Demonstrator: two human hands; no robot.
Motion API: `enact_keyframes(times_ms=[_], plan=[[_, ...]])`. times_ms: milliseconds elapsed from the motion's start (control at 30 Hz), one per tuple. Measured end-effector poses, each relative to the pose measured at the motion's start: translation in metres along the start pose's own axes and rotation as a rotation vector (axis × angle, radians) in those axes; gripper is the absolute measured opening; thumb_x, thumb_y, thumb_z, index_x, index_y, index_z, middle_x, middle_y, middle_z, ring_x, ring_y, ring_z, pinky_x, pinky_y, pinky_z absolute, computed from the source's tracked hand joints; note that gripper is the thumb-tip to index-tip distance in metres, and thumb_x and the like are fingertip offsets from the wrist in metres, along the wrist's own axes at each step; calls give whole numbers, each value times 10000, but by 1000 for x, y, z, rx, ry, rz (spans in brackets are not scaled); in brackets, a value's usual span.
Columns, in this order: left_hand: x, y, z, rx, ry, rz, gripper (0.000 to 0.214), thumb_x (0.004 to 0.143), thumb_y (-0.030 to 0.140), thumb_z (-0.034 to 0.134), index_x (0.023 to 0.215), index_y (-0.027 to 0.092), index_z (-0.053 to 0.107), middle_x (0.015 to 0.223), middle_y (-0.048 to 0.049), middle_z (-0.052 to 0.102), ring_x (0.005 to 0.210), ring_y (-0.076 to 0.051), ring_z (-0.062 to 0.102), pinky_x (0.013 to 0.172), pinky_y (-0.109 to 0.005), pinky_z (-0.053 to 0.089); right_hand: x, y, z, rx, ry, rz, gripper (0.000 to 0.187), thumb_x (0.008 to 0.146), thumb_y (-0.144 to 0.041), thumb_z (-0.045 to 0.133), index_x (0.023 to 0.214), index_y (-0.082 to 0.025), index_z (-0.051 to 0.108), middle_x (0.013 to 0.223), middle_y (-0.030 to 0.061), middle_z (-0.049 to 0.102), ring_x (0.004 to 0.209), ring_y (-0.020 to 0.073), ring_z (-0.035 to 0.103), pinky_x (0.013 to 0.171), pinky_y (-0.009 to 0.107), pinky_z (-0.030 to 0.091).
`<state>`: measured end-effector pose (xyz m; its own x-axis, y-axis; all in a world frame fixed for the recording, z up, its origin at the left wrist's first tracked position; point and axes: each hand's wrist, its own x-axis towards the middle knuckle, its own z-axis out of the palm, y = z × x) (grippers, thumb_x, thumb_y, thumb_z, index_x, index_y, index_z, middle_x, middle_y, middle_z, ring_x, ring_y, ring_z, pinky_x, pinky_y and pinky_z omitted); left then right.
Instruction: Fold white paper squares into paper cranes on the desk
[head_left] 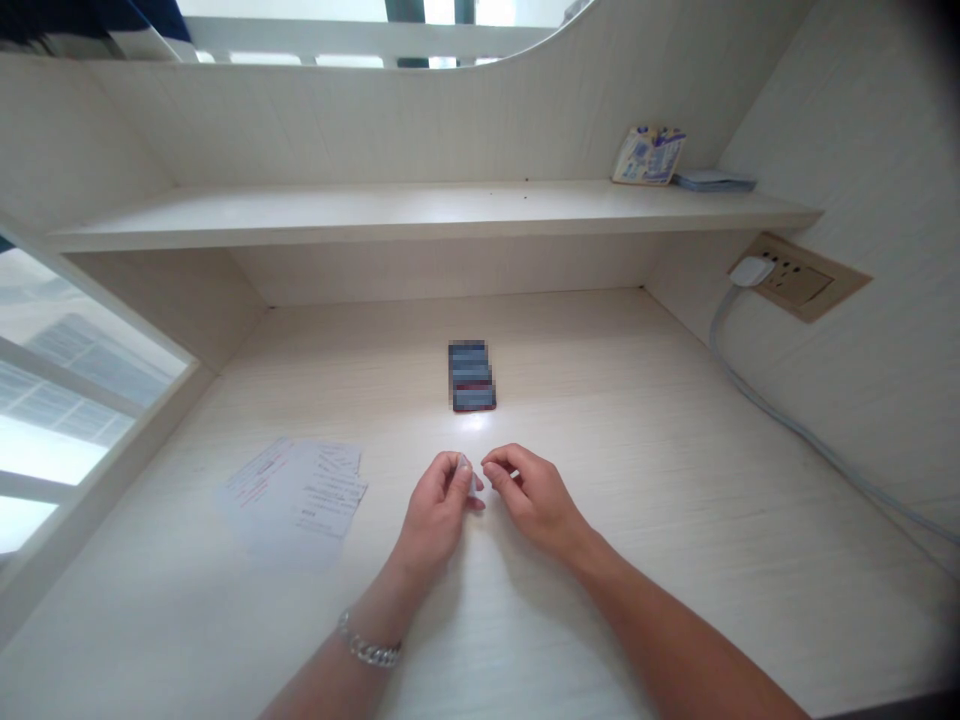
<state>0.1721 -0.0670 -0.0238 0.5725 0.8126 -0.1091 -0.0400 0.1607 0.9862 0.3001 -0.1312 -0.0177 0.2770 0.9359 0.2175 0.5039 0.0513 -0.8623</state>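
Counter point(600, 400), pale, wood-grained, set in a nook below a shelf point(375, 210) of like finish.

Left hand point(442, 497): over the near middle of the counter, silver chain bracelet point(371, 652) at the wrist. Grip closed, thumb pressed against the fingers, with a small white slip point(473, 484) pinched between; the slip's full shape is hidden by the fingers.

Right hand point(529, 490): just beside the left, on a level with it, a narrow gap between the two. Grip bent, thumb and forefinger tips close together; whether anything sits between them, cannot tell.

Phone point(472, 376), one: dark, red along the lower edge, face blurred to blocks. Lies on the counter beyond the hands, a bright patch of light just on its near side.

Papers point(300, 500), several: white, overlapping, printed in black and red, wording too small to read. Lie on the counter to the left of the left hand, apart from it.

Printed box point(649, 157), one: on the shelf, right end; a flat stack point(715, 181) beside it.

Wall socket point(817, 285), beige, right wall: white plug point(751, 270) inserted, pale cable point(802, 432) trailing down toward the near right.
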Motion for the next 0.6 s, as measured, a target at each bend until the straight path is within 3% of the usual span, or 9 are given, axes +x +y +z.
enact_keyframes(times_ms=[267, 600], plan=[[1, 0, -1, -54, 6, -26, 203, 778, 305, 598, 897, 141, 597, 854, -41, 593, 800, -163, 575, 671, -278, 523, 0, -3, 3, 98, 3, 90, 124, 834, -255, 524, 830, -171, 615, 784, 30, 635, 716, 140, 590, 611, 238, 461], [-1, 1, -1, -62, 4, 0, 263, 739, 265, 649, 961, 126, 629, 908, -85, 652, 805, -175, 597, 688, -285, 511, -2, -5, 2, 79, 10, 92, 121, 832, -216, 485, 779, -175, 586, 751, 18, 616, 670, 132, 568, 570, 229, 441]])
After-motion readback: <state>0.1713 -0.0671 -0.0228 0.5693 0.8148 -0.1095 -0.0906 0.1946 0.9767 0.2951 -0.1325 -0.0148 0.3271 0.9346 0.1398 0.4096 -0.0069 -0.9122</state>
